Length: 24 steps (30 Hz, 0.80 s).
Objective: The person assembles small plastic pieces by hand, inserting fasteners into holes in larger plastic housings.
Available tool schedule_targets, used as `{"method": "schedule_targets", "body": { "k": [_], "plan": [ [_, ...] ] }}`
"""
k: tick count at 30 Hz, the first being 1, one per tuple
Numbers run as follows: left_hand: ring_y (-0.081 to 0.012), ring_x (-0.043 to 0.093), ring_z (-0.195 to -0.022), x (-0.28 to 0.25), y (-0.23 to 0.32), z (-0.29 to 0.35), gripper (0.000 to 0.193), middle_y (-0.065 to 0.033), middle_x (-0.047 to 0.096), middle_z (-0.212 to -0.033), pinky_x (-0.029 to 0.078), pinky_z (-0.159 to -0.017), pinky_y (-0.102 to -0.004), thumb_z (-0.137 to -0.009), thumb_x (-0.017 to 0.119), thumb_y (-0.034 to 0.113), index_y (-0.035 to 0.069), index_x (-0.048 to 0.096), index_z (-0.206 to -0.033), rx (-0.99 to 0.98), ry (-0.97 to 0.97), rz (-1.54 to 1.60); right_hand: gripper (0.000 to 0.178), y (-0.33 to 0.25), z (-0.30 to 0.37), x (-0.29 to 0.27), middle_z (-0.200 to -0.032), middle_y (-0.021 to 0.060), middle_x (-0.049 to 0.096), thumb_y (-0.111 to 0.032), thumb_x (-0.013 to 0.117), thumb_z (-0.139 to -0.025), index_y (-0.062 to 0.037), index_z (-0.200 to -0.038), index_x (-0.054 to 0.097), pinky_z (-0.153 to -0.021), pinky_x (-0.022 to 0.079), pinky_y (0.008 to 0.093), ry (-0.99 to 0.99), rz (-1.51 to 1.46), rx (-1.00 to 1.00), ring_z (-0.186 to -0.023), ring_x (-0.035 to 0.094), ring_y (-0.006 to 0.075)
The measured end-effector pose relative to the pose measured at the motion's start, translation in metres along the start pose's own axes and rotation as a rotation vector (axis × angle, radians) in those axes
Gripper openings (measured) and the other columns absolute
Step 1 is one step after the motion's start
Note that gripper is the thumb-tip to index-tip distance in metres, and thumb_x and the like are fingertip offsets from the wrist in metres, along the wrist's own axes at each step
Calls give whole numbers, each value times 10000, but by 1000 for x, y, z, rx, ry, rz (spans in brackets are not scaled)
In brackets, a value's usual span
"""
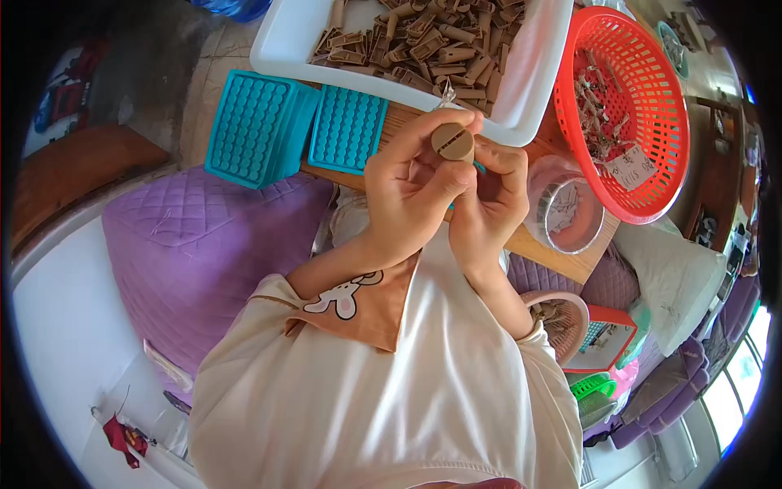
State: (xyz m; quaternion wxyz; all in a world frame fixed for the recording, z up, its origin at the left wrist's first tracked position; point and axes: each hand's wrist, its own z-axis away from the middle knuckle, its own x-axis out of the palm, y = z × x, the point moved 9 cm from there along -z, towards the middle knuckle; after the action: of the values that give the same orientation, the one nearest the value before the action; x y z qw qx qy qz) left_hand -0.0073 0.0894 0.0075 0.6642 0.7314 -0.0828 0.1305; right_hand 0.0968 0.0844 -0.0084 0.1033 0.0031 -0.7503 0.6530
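Observation:
A tan-brown plastic part is held up in front of me, its round end with a dark slot across it facing up. My left hand is closed around its left side, thumb below and fingers behind. My right hand pinches it from the right, thumb and bent forefinger close together. A small shiny metal piece shows just beyond the fingertips; whether it is touched I cannot tell. Farther off, a white tub holds many similar brown parts.
Two teal trays with rows of round cups sit left of the tub on a wooden table. To the right are a red basket of small metal pieces and a round container. A purple quilted cover lies left.

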Motion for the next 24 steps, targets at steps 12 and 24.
{"method": "schedule_targets", "body": {
  "k": [12, 24],
  "plan": [
    [-209, 577, -812, 10, 3, -2, 261, -76, 539, -731, 437, -748, -293, -780, 537, 203, -27, 488, -892, 191, -69, 18, 302, -19, 3, 17, -663, 109, 505, 2, 560, -684, 12, -981, 505, -498, 407, 275, -284, 412, -107, -546, 504, 228],
    [-172, 545, -756, -22, -31, -6, 472, -73, 494, -825, 432, -621, -253, -809, 467, 423, 30, 368, -1051, -180, 62, 338, 274, -15, -5, -87, -729, 81, 558, 15, 598, -671, -16, -939, 544, -567, 433, 237, -306, 624, 298, -637, 540, 132]
  ]
}}
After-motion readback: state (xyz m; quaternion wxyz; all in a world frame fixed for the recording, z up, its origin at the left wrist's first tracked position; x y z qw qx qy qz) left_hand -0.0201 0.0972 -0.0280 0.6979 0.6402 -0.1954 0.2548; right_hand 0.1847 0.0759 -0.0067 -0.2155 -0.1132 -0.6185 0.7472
